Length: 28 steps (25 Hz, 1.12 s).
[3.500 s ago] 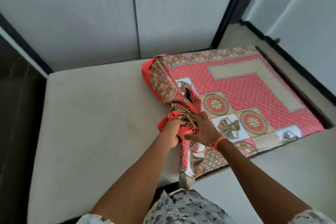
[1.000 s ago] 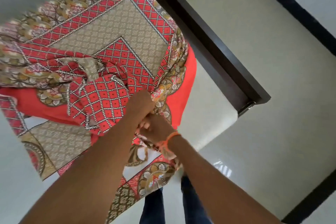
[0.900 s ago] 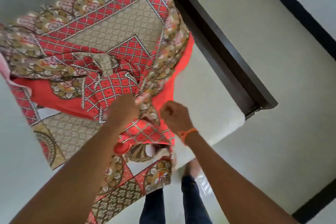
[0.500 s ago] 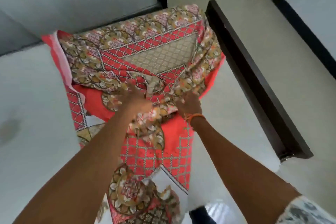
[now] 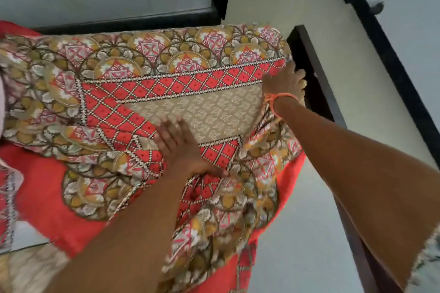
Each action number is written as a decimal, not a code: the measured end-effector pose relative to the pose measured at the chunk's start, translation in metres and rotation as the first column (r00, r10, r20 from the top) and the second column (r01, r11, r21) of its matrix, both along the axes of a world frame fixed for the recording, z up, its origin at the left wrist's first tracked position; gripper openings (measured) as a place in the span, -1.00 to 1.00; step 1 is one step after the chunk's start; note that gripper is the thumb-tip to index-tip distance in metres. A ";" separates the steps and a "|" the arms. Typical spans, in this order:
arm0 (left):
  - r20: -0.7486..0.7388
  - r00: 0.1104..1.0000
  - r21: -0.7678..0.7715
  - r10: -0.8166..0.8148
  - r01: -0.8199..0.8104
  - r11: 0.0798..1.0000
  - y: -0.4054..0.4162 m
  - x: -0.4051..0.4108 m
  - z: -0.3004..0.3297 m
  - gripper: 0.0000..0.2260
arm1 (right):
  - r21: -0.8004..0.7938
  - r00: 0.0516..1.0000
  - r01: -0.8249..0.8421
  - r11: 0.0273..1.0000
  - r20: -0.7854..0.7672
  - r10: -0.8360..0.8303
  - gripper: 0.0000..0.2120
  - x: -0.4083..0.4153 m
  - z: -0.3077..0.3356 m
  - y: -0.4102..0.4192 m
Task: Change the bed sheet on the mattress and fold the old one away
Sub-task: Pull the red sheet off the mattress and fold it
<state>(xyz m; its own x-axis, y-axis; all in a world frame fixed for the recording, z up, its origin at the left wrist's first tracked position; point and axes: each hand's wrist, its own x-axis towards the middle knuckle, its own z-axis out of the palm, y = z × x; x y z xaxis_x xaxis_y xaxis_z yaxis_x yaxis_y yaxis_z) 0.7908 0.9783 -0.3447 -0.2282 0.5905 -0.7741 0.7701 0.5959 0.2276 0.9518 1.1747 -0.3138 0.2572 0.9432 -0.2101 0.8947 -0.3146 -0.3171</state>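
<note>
Both forearms were bare; the right wrist wore an orange thread band (image 5: 282,97) (knotted), with a patterned sleeve (image 5: 426,266) above.

I see the red-and-gold patterned sheet (image 5: 166,93) spread rumpled across frame centre and left, over the pale mattress (image 5: 297,233).

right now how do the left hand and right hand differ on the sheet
The left hand lies flat on the middle of the sheet, fingers spread; the right hand reaches to the sheet's far corner beside the dark bed frame. Only the right wrist wears an orange thread. Both touch the patterned sheet.
</note>
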 end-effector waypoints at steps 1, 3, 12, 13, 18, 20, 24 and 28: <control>0.017 1.000 -0.023 0.010 -0.010 1.000 0.002 0.000 -0.009 0.62 | -0.043 0.999 0.010 0.999 -0.031 -0.011 -0.22 -0.002 -0.017 0.024; 0.026 0.999 -0.045 0.019 -0.018 0.999 0.009 -0.004 -0.017 0.63 | -0.166 1.000 -0.004 0.986 -0.027 -0.001 -0.02 -0.009 -0.042 0.057; 0.019 1.000 -0.144 0.022 -0.019 0.989 0.019 -0.003 -0.019 0.63 | -0.379 0.975 -0.189 0.906 0.033 0.218 -0.57 0.010 -0.021 0.042; 0.015 1.000 -0.148 0.021 -0.018 0.989 0.019 -0.004 -0.019 0.64 | -0.218 0.963 -0.222 0.950 0.102 0.249 -0.57 0.004 -0.015 0.031; -0.069 0.997 -0.101 -0.021 0.014 0.995 0.015 -0.001 -0.023 0.62 | -0.240 0.792 -0.576 0.781 0.073 0.606 -0.71 -0.013 -0.009 -0.112; -0.159 0.984 -0.064 -0.082 0.073 0.995 0.005 0.001 -0.013 0.48 | -0.334 0.704 -0.665 0.668 0.017 0.710 -0.74 -0.007 -0.003 -0.174; -0.071 0.987 0.145 -0.143 0.152 0.978 -0.049 0.000 0.015 -0.02 | -0.429 0.742 -0.645 0.633 -0.151 0.653 -0.66 0.005 0.007 -0.241; -0.057 0.981 0.389 0.187 -0.151 0.909 -0.161 0.006 0.063 -0.27 | -0.324 0.827 -0.557 0.765 -0.133 0.546 -0.69 0.019 0.030 -0.271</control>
